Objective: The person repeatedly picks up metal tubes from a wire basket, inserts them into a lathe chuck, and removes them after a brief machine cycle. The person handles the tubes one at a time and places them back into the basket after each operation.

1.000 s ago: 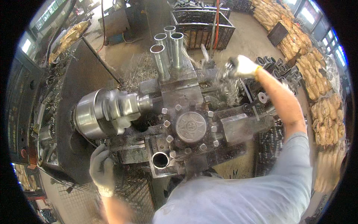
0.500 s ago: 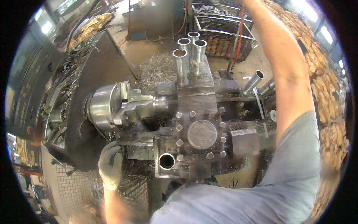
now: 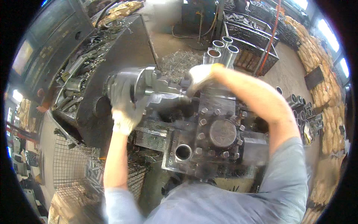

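My left hand (image 3: 128, 93), in a white glove with dark grey fingers, lies with its fingers stretched over the round steel lathe chuck (image 3: 140, 82). A short metal tube (image 3: 164, 95) sticks out to the right from between the chuck jaws. My right hand (image 3: 199, 77), gloved alike, reaches over from the right with its fingers curled down round the tube's free end; the fingertips are partly blurred. Several upright metal tubes (image 3: 232, 56) stand just beyond my right hand. The bolted tool turret (image 3: 223, 133) lies nearer me, with an open bored tube (image 3: 183, 152) at its left.
A mesh crate (image 3: 250, 41) of metal parts stands at the far right. More tubes (image 3: 298, 106) are stacked at the right, before brown sacks (image 3: 332, 112). A dark machine panel (image 3: 115, 56) rises at the left, and a wire basket (image 3: 71, 164) stands at the near left.
My left hand has gone up from below the chuck onto it. My right hand has come down from beyond the top edge to the tube's end. The view has shifted.
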Available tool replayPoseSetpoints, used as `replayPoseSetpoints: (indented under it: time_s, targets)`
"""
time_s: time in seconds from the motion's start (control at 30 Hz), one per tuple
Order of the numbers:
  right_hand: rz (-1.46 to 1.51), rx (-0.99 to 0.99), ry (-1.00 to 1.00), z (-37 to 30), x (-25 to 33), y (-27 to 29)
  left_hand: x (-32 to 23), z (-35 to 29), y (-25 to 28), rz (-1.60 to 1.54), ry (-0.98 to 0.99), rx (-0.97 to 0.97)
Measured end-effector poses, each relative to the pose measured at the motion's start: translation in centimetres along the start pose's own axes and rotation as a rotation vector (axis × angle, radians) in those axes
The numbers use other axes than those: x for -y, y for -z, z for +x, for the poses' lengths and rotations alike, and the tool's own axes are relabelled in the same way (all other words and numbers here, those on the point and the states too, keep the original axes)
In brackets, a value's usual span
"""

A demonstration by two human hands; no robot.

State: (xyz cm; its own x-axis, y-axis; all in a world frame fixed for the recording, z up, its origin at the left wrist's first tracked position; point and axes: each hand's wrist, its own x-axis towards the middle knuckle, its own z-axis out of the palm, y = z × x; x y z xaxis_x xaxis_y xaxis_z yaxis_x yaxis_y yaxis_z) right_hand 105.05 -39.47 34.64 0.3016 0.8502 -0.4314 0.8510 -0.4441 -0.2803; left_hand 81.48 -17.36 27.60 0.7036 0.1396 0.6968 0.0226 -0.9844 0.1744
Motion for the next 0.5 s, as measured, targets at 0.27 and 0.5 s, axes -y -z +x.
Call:
replayPoseSetpoints:
  time_s: [0.27, 0.5]
  targets:
    - [0.500, 0.473, 0.160, 7.5, -6.8, -6.7, 4.2, 1.4, -4.4, 0.135, 0.012, -0.011]
    - [-0.202, 0.128, -0.243, 1.6, -2.5, -5.5, 4.5, 1.2, -4.8, 0.044, -0.013, -0.081]
